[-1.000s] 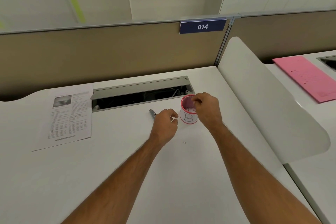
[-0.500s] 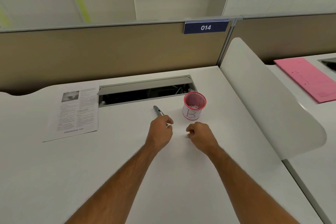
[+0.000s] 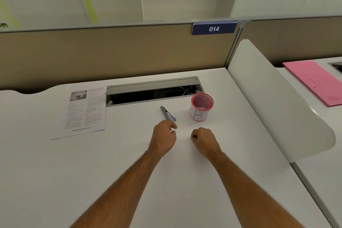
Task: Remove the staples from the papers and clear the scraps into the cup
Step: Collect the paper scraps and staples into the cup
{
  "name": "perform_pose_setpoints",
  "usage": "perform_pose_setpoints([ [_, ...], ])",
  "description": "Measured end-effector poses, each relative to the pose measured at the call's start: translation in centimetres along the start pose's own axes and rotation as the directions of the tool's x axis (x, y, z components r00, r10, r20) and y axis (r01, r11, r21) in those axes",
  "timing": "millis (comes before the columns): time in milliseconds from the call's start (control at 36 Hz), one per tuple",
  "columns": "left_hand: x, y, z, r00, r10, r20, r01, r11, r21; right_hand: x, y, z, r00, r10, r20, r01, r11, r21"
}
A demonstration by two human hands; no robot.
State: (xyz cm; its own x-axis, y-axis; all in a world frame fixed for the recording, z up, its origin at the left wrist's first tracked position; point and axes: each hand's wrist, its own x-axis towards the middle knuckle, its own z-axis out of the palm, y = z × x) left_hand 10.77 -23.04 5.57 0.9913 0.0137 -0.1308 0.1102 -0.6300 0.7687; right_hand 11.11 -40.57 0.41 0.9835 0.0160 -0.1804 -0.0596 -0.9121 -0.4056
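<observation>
We have both hands low on the desk (image 3: 129,181), near its middle. Our right hand (image 3: 204,139) sits curled with fingertips pinched down against the surface at about 6 o'clock from the cup (image 3: 201,107); whether it has a scrap between them we cannot tell, since nothing so small shows. Our left hand (image 3: 163,138) is loosely curled too, its forefinger reaching toward the blue end of the staple remover (image 3: 167,114), which lies at 9 o'clock from the cup, and seems to just touch it; we cannot tell whether it is gripped. The cup stands upright near the cable slot (image 3: 153,91), with pale scraps visible in its bottom. The papers (image 3: 85,109) lie flat well off at 9 o'clock, untouched by either hand. We judge the step in hand to be picking the last bits off the desk. To do it well, we should press a fingertip flat on each scrap and drag it into the thumb instead of pecking at it, because staples are thin and slide on a smooth top. We carry the pinch right over the cup's rim before letting go, keeping the wrist clear of the rim, since the light cup could tip.
</observation>
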Motion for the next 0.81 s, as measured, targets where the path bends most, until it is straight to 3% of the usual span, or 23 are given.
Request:
perform_pose_setpoints([
  [139,0.0,0.0,-0.2,1.000,0.004,-0.004,-0.004,1.000,0.003,-0.1,-0.4,-0.1,0.998,0.055,0.042,-0.054,0.998,-0.036],
  [306,0.1,0.5,-0.1,1.000,0.012,0.007,-0.012,1.000,-0.002,-0.2,-1.1,-0.7,0.999,0.022,0.031,-0.022,1.000,-0.005],
  [556,1.3,2.5,0.3,0.998,0.061,0.004,-0.061,0.998,-0.005,0.9,-3.6,-5.6,0.976,-0.063,-0.210,0.103,0.977,0.185],
  [639,1.8,3.0,0.3,0.997,0.071,0.003,-0.071,0.997,0.001,2.1,-3.5,-7.7,0.955,-0.009,-0.298,0.074,0.975,0.209],
  [806,2.7,3.2,0.2,0.997,0.074,0.002,-0.074,0.997,0.013,5.2,-2.1,-8.9,0.956,0.056,-0.288,-0.016,0.990,0.139],
])
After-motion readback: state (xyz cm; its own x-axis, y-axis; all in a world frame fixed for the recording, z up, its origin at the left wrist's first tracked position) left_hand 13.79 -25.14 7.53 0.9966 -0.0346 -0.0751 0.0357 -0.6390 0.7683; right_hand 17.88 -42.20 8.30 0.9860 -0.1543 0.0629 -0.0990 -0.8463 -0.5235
